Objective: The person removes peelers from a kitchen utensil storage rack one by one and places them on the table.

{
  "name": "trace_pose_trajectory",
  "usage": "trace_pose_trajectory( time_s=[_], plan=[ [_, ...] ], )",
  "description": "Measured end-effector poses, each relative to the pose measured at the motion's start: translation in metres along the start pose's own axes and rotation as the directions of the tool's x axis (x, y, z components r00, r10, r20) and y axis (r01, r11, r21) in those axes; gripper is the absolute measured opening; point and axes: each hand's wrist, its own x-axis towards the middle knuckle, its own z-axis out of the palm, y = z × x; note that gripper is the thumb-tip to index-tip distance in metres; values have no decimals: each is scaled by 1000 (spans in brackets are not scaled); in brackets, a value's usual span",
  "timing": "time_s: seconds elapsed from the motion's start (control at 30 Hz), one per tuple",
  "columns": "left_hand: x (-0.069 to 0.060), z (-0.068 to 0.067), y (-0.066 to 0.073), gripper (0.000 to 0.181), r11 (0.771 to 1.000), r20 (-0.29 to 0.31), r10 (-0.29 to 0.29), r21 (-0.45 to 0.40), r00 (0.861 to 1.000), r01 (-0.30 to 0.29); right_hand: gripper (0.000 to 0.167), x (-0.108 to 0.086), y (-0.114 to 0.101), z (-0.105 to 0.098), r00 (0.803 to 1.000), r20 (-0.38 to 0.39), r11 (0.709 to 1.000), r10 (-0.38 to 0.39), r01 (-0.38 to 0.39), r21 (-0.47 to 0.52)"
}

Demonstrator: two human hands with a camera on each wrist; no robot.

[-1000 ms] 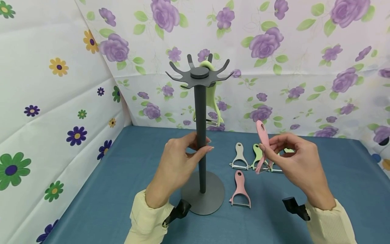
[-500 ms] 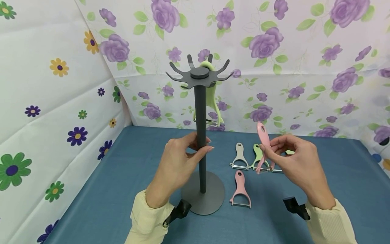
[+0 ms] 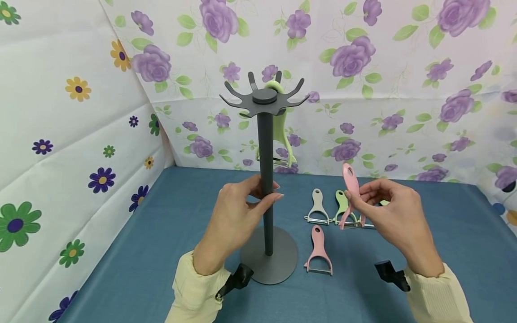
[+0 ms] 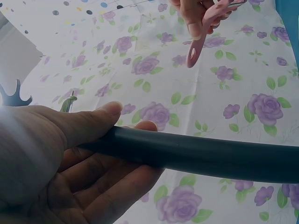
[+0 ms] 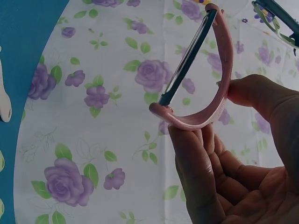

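A dark grey rack (image 3: 266, 152) with a round base and several upturned hooks stands on the table. My left hand (image 3: 236, 215) grips its pole between thumb and fingers, as the left wrist view also shows. To the right, my right hand (image 3: 393, 208) pinches a pink peeler (image 3: 350, 179) above the table, handle end up. In the right wrist view the peeler's blade (image 5: 187, 60) and curved frame stand clear of the fingers. From a rear hook of the rack hangs a green peeler (image 3: 279, 130), partly hidden behind the pole.
On the blue tablecloth (image 3: 133, 269) lie a second pink peeler (image 3: 318, 251), a whitish peeler (image 3: 317, 206) and a green peeler (image 3: 341, 202). Another green one (image 3: 384, 202) is mostly hidden behind my right hand. Flowered cloth (image 3: 202, 58) covers the back wall.
The pink peeler in my right hand has turned slightly and shifted a little down and right, so more of its forked end shows. My left hand and the rack stay as they were.
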Motion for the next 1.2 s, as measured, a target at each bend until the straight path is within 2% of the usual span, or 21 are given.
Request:
trace_pose_trajectory(
  time_s=[0.2,1.0,1.2],
  plan=[
    [0,0,0,14,1000,-10,23,-5,1000,-23,43,0,0,-2,999,14,999,29,-29,-21],
    [-1,0,1,13,1000,1,3,-6,1000,-3,53,2,3,-4,989,114,995,93,-89,-41],
    [-1,0,1,12,1000,-4,13,3,1000,-13,51,3,5,-3,988,130,995,89,-83,-51]
  ],
)
